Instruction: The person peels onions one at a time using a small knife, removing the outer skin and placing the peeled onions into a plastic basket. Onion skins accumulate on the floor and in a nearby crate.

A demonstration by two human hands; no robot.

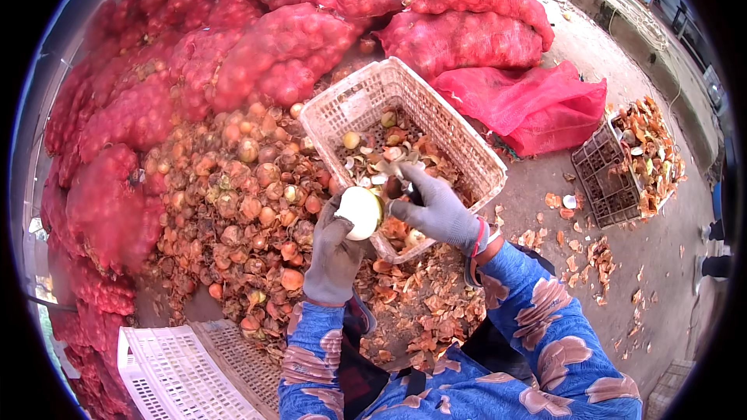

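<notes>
My gloved left hand (334,256) grips a peeled onion (357,214) with a smooth white surface and a greenish side. Close to its right, my gloved right hand (435,204) is closed on a small dark-handled tool (414,193), apparently a knife; its blade is not clear. Both hands are over the near side of a dirty white plastic crate (478,178). Onion skins, pale trimmings and a few onions lie inside it, among them a yellowish onion (351,140). To the left spreads a large heap of unpeeled onions (251,204).
Red mesh sacks of onions (280,52) are piled behind and left. A flattened red sack (531,105) lies beyond the crate. Right stands a crate (604,172) overflowing with skins. A white crate (181,367) sits at lower left. Loose skins (432,309) litter the floor.
</notes>
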